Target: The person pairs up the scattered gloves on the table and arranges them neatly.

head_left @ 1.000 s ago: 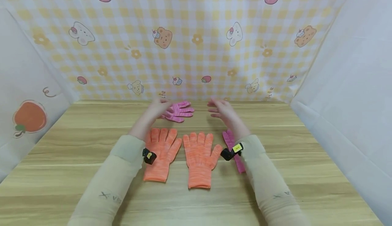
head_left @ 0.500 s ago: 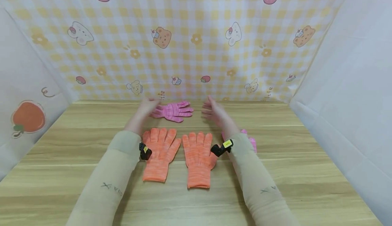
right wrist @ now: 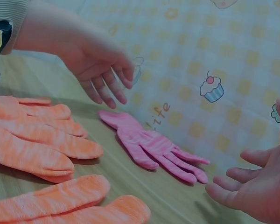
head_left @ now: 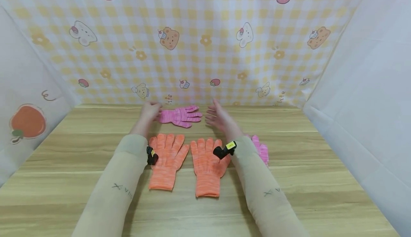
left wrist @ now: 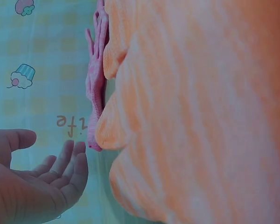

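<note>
A pink knitted glove lies flat along the back of the table, its fingers pointing right. My left hand is beside its cuff. The right wrist view shows that left hand just above the cuff, apart from it, with loosely bent fingers. Off the glove's fingertips, my right hand has its fingers extended and holds nothing. Nearer to me lie two orange gloves, a left one and a right one, fingers pointing away. Another pink glove is partly hidden under my right forearm.
A checked yellow cloth wall rises directly behind the back pink glove. White cloth walls stand at the left and right. The wood-patterned tabletop extends around the gloves.
My left hand has moved left, off the back pink glove to beside its cuff. The right hand has shifted left toward the glove's fingertips. The gloves stay where they were.
</note>
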Tool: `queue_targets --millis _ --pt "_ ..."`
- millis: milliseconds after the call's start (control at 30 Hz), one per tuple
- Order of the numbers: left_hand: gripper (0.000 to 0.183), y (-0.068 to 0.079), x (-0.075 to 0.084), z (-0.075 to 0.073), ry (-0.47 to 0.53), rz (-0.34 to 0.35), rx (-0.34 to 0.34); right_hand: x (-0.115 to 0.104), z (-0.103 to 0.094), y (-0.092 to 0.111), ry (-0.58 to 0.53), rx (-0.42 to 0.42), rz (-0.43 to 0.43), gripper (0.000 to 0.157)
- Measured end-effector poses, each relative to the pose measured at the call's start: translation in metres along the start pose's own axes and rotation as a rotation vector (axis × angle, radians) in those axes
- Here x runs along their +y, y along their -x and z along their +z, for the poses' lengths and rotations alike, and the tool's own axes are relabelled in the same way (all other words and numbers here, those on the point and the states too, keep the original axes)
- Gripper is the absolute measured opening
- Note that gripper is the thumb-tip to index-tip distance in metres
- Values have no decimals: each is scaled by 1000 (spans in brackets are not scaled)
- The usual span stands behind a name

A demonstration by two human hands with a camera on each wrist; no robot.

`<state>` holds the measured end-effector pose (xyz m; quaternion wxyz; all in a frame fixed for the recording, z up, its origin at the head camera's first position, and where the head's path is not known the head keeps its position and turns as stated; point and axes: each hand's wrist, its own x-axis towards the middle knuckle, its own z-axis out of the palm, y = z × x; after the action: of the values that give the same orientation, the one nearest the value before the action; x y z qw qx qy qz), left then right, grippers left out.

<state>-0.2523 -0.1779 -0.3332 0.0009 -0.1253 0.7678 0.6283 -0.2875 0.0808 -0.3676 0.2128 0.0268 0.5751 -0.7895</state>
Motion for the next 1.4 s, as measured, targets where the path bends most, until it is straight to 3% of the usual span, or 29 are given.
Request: queue_targets --millis 133,367,633,900,1133,1400 --pt "49 -29 -13 -5 -90 -50 -3 2 5 -4 -15 4 19 74" --pt "54 -34 -17 -3 -118 -106 16 8 9 -12 -89 9 30 74" --pt "55 -33 -15 -4 73 -202 -32 11 10 -14 -129 -21 40 73" --pt "54 -35 -12 -3 171 -293 -46 13 10 -14 -144 -38 59 71" --pt "57 -37 -12 -3 402 -409 -43 15 10 -17 -163 -39 65 69" --pt "61 -40 -12 -7 461 -470 -147 17 10 -17 -156 -41 59 69"
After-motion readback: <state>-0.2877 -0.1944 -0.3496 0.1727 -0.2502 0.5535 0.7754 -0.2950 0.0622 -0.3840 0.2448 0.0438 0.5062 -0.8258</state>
